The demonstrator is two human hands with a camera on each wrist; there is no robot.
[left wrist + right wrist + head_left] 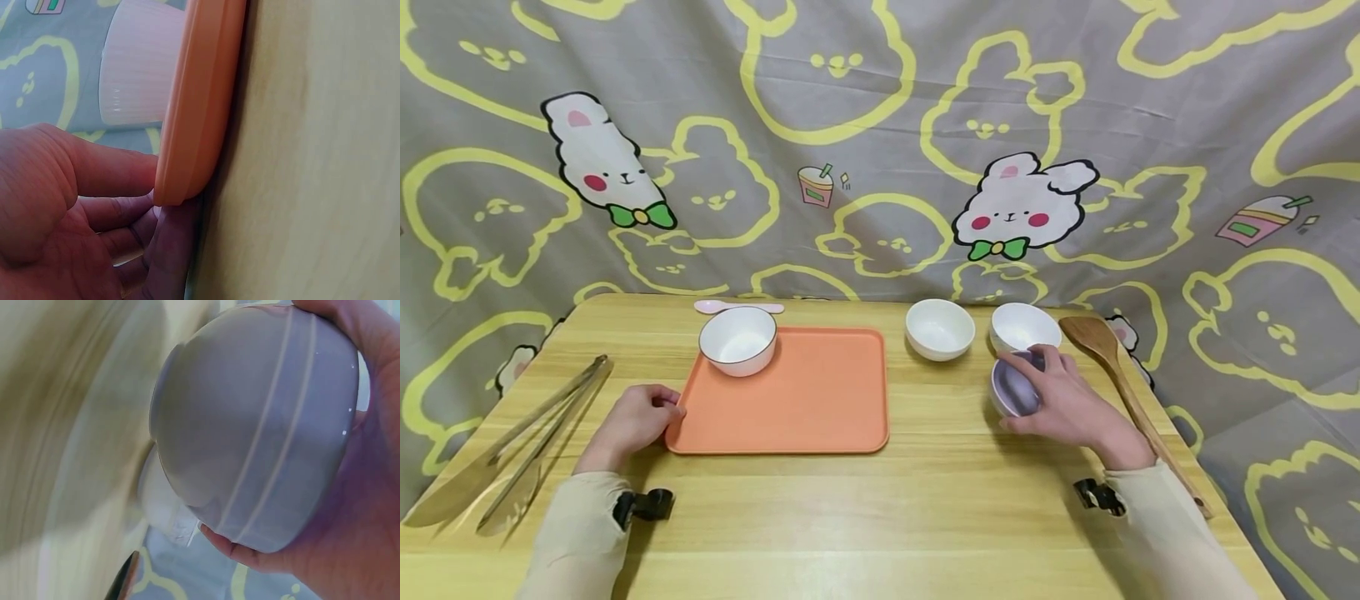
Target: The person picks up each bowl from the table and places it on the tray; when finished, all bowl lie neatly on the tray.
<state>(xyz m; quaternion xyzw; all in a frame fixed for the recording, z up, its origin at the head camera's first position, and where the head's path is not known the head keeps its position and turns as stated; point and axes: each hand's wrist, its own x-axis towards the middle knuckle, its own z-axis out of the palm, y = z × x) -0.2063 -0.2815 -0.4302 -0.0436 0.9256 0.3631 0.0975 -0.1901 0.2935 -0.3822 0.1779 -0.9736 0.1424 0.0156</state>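
My left hand (636,421) pinches the left edge of an orange tray (827,400). In the left wrist view the thumb (115,169) lies against the tray's rim and other fingers reach under it. A white bowl (738,342) with a dark rim stands at the tray's back left corner. On the right, my right hand (1067,404) grips a greyish-purple bowl (250,425) by its rim, thumb on one side and fingers on the other. The bowl is tilted, and the hand covers part of it in the head view. Just behind it is a white bowl (1024,327).
Another white bowl (939,330) stands at the back, right of the tray. A pink spoon (760,307) lies along the back edge. Metal tongs (542,442) are on the left; a wooden spatula (1105,346) lies on the right. A patterned curtain (865,167) hangs behind the table.
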